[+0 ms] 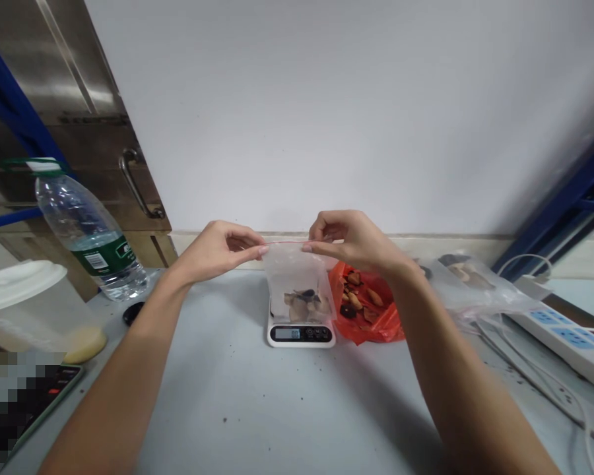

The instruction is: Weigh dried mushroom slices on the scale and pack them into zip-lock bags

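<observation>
A clear zip bag (294, 270) with a red seal line along its top hangs upright over a small white digital scale (272, 342). Dark and pale dried pieces (305, 305) lie in the bottom of the bag. My left hand (222, 247) pinches the bag's top left corner between thumb and fingers. At the top right, my right hand (351, 241) pinches the same edge. Whether the bag's bottom rests on the scale or hangs just above it, I cannot tell. Just right of the scale sits an open red plastic bag (363, 330) with brown dried pieces, partly behind my right forearm.
To the left stand a large water bottle (94, 231) and a lidded plastic container (30, 310). A black round object (132, 313) lies near my left forearm. On the right are more filled clear bags (468, 280), a power strip (569, 336) and loose cables. A white wall rises behind.
</observation>
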`<state>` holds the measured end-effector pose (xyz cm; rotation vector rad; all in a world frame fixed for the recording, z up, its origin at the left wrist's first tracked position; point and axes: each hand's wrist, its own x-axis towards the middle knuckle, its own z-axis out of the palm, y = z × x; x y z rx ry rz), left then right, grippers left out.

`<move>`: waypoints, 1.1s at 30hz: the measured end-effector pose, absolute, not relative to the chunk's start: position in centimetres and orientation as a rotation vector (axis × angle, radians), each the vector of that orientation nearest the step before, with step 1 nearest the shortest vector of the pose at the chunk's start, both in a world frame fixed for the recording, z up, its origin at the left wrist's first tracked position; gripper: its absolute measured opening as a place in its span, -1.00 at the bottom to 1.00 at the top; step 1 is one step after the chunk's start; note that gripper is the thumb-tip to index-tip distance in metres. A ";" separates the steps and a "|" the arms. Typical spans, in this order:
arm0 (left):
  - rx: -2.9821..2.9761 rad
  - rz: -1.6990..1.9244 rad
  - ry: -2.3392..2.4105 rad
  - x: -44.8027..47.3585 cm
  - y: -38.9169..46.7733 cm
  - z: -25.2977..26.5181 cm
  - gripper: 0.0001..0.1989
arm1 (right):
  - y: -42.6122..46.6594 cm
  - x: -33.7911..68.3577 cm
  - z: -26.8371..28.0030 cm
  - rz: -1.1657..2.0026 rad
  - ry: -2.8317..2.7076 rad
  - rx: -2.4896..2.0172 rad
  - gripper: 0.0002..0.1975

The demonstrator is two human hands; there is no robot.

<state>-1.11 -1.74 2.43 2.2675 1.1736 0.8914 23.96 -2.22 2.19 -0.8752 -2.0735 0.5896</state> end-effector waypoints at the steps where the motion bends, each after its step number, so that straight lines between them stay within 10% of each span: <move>1: 2.288 0.899 1.167 -1.0 -1.8 2.4 -0.66 | -2.2 24.0 2.2 0.587 -2.078 -0.871 -0.64; 33: 2.807 0.792 0.831 1.6 -2.7 1.5 -0.76 | -2.6 22.3 1.8 0.538 -2.266 -0.849 -0.83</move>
